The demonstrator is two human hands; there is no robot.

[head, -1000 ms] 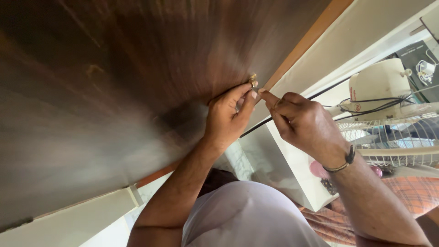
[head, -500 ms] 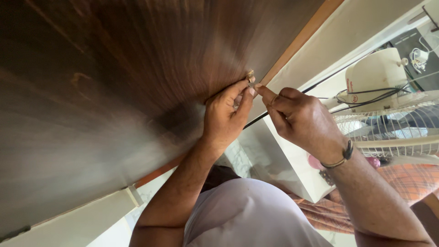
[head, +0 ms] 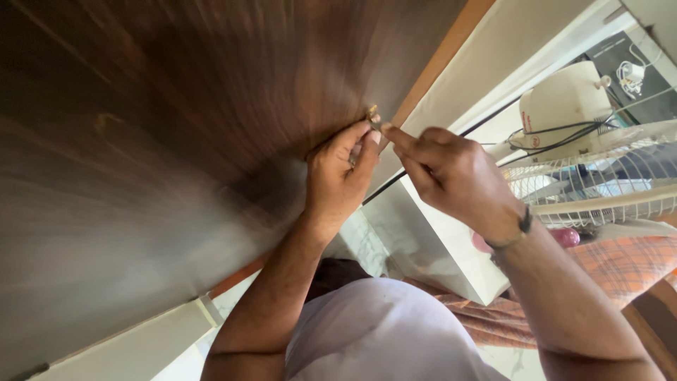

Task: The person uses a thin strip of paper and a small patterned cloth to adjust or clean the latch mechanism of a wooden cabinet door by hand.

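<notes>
1. Right at the edge of the dark wood panel (head: 176, 141), a small brass fitting (head: 371, 113) is sitting; it is looking light, hard and easy to drop, best pinched by its sides.
2. Both hands are pinching at it: left hand (head: 338, 176) closing fingertips around it, right hand (head: 451, 176) gripping something thin against it.
3. Beyond, a white fan (head: 585, 162) is standing; no labels are showing clearly.

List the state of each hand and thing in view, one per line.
Left hand: fingertips pinched on a small brass fitting at the board's edge.
Right hand: fingertips pinched, meeting the fitting from the right.
Wooden board: dark, fills the left of the view.
Fan: white, blades hidden by the grille, motion unclear.
Black cable: runs slack behind the hands.
</notes>
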